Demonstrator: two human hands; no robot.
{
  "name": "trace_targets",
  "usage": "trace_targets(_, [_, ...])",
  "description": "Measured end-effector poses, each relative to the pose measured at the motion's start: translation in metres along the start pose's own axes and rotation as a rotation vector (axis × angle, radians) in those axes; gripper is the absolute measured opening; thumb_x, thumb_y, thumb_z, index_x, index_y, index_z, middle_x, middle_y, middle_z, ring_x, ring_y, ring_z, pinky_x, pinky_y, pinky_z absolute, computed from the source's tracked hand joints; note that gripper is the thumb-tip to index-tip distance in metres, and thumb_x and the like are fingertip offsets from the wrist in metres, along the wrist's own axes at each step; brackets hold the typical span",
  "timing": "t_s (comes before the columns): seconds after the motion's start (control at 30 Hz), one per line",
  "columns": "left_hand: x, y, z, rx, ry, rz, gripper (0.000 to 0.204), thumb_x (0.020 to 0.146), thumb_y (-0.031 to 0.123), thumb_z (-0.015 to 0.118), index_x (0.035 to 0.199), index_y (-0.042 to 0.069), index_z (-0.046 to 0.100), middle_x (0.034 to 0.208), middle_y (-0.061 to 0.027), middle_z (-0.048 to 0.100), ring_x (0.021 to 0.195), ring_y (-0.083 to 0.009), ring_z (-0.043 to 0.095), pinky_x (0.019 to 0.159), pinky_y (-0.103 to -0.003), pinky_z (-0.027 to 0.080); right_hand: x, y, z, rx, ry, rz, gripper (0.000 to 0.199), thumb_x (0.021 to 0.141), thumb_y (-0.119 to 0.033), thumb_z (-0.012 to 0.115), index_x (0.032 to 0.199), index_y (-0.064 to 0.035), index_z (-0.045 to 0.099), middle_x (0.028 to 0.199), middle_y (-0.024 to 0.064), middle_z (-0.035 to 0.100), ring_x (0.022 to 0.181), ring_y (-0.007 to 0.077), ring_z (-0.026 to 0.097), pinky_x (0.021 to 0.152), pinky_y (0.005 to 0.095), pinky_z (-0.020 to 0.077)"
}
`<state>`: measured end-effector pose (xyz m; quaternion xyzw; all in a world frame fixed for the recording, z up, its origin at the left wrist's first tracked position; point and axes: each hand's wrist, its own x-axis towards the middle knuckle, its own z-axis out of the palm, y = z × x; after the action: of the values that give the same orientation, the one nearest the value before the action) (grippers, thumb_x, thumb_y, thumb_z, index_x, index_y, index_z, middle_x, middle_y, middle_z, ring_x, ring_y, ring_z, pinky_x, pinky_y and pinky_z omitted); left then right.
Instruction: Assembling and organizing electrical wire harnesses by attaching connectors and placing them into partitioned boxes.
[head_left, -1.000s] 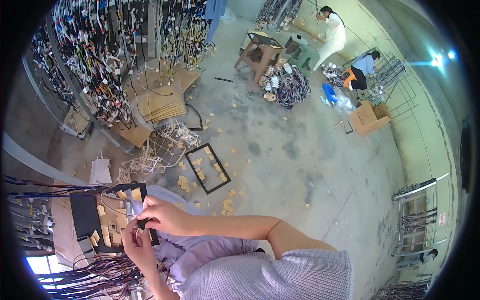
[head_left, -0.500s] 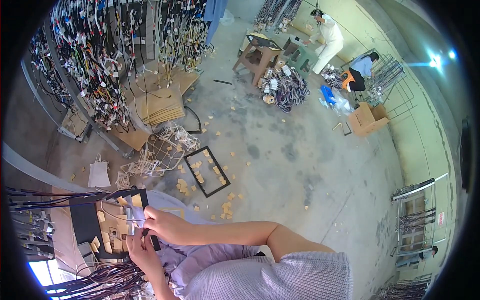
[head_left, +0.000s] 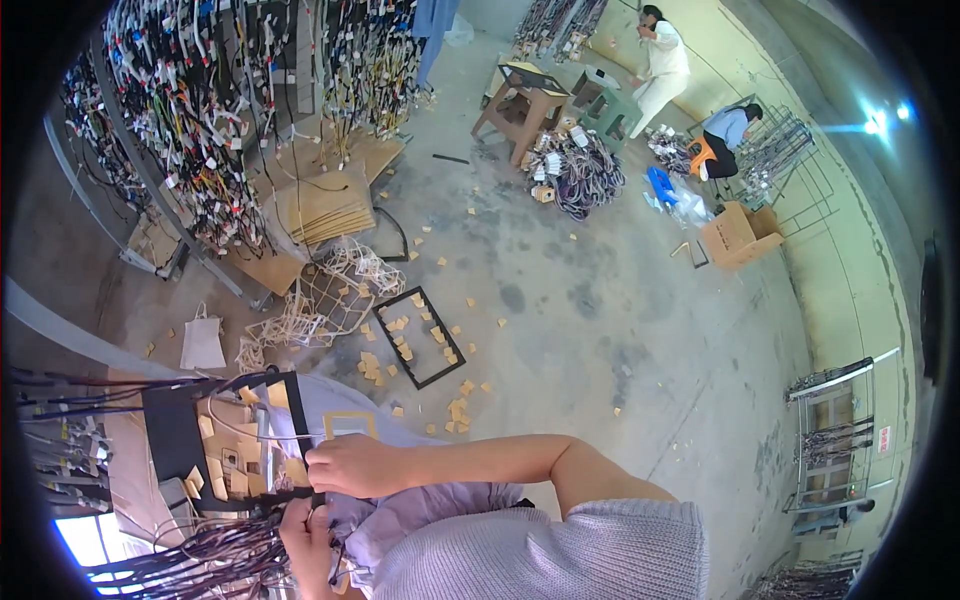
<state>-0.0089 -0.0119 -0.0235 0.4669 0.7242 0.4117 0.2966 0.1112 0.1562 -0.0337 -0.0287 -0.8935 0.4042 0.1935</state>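
Note:
At the lower left, my right hand [head_left: 358, 466] is closed with its fingertips pointing left, at the end of a thin grey cable [head_left: 250, 434] that loops across the work surface. Just below it, my left hand [head_left: 305, 538] pinches a dark cable [head_left: 285, 497]; its exact end is hidden between the two hands. A thick bundle of dark cables [head_left: 190, 560] lies beside my left hand. Beyond my fingers is a black frame [head_left: 168, 440] around an open cardboard area with yellowish paper tags [head_left: 217, 478].
Cable harnesses [head_left: 190, 130] hang from a rack at the upper left. On the floor lie a black rectangular frame [head_left: 462, 362], scattered yellow tags [head_left: 458, 412] and tangled white straps [head_left: 320, 300]. Farther off are a brown stool [head_left: 520, 105], a cardboard box [head_left: 740, 238] and several people.
My left hand has moved down and slightly right, toward the cable bundle. My right hand has shifted a little right and down, the grey cable now stretched straighter toward it.

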Motion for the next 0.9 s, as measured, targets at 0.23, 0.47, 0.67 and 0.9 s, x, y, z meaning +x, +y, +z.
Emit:
trace_targets(0.23, [-0.004, -0.009, 0.009, -1.291, -0.065, -0.325, 0.070, 0.097, 0.050, 0.034, 0.144, -0.002, 0.025, 0.142, -0.0224, 0.037, 0.134, -0.0290, 0.034, 0.110, -0.041, 0.027, -0.002, -0.042, -0.016, 0.287, 0.002, -0.260, 0.019, 0.080, -0.013, 0.068, 0.098, -0.0084, 0.063, 0.085, 0.0072, 0.051, 0.075, 0.0262, 0.054, 0.064, 0.0374, 0.0438])
trace_targets(0.47, [0.014, 0.014, 0.028, -1.440, -0.402, -0.515, 0.044, 0.088, 0.019, 0.062, 0.126, 0.000, 0.048, 0.101, -0.0060, 0.059, 0.096, -0.0157, 0.060, 0.081, -0.031, 0.051, -0.025, -0.079, 0.017, 0.291, -0.355, -0.399, 0.014, 0.083, -0.019, 0.061, 0.091, -0.0072, 0.061, 0.096, 0.0069, 0.058, 0.090, 0.0226, 0.058, 0.072, 0.0361, 0.0499])
trace_targets(0.67, [-0.014, 0.018, 0.017, -1.069, -0.255, -0.440, 0.042, 0.082, 0.015, 0.070, 0.119, 0.002, 0.055, 0.108, -0.0035, 0.058, 0.093, -0.0105, 0.055, 0.082, -0.025, 0.045, 0.045, -0.037, -0.023, 0.072, -0.183, -0.391, 0.034, 0.082, -0.034, 0.061, 0.102, -0.0070, 0.066, 0.101, 0.0089, 0.062, 0.101, 0.0269, 0.055, 0.096, 0.0440, 0.0391])
trace_targets(0.9, [-0.008, 0.027, -0.029, -0.736, -0.427, -0.243, 0.040, 0.083, 0.030, 0.067, 0.113, 0.006, 0.056, 0.101, -0.0030, 0.060, 0.093, -0.0118, 0.055, 0.082, -0.025, 0.042, 0.065, -0.003, -0.065, -0.177, -0.175, -0.435, 0.043, 0.073, -0.032, 0.073, 0.057, -0.0059, 0.042, 0.059, 0.0070, 0.035, 0.056, 0.0271, 0.038, 0.055, 0.0371, 0.0311])
